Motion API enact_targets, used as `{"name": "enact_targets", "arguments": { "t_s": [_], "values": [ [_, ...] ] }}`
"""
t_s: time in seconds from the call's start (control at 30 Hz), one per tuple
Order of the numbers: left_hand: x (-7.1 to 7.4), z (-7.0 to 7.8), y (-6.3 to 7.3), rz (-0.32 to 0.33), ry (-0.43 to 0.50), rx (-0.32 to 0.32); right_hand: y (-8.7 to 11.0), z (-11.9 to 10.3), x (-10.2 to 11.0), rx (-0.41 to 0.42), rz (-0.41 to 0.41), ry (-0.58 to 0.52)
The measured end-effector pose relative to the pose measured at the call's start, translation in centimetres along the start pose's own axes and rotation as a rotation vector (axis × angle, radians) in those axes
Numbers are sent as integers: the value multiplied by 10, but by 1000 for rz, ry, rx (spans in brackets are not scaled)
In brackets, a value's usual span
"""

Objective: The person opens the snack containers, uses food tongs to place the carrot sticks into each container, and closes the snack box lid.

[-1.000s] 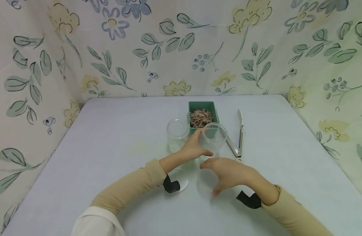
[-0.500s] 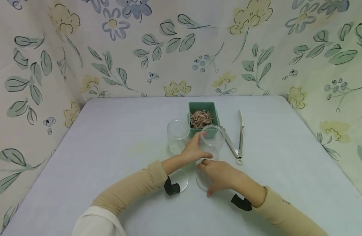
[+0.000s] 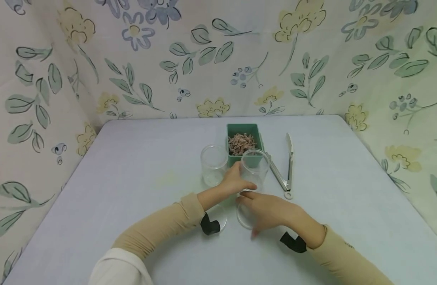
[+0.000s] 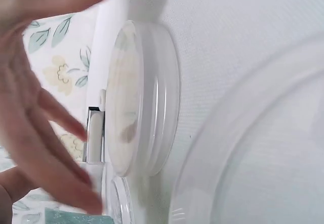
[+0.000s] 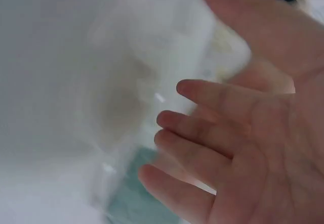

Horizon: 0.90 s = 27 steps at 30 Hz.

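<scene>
My left hand holds the right-hand clear plastic jar, its thumb across the near side. A second clear jar stands to the left of it. My right hand hovers over a round clear lid, fingers spread. In the left wrist view this lid lies on the table, and the right hand is apart from it. Another clear lid lies partly under my left wrist. In the right wrist view, the right palm faces the camera beside blurred clear plastic.
Behind the jars stands a green box with brown shredded material. Metal tongs lie spread to its right. A floral cloth hangs along the back and sides of the white table.
My right hand has come slightly left and over the right lid. The jar in my left hand has shifted a little to the left.
</scene>
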<state>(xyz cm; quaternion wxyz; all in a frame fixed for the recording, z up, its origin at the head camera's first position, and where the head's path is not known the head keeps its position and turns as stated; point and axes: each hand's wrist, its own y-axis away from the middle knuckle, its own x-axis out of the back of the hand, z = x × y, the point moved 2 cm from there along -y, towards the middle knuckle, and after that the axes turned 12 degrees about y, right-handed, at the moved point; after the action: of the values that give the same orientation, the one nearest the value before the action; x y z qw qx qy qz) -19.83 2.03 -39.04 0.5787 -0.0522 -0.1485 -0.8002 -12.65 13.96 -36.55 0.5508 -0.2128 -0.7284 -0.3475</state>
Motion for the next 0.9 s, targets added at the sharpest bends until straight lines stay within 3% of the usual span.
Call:
{"name": "enact_targets", "arguments": {
  "t_s": [0.17, 0.27, 0.53, 0.73, 0.9],
  "values": [
    [0, 0, 0, 20, 0, 2, 17, 9, 21, -4, -17, -174],
    [-1, 1, 1, 18, 6, -5, 30, 15, 32, 28, 15, -208],
    [-1, 1, 3, -3, 4, -16, 52, 31, 49, 72, 234, -261],
    [6, 1, 14, -22, -22, 21, 64, 50, 58, -25, 444, -294],
    [19, 0, 35, -103, -74, 14, 69, 76, 70, -179, 593, -451]
  ]
}}
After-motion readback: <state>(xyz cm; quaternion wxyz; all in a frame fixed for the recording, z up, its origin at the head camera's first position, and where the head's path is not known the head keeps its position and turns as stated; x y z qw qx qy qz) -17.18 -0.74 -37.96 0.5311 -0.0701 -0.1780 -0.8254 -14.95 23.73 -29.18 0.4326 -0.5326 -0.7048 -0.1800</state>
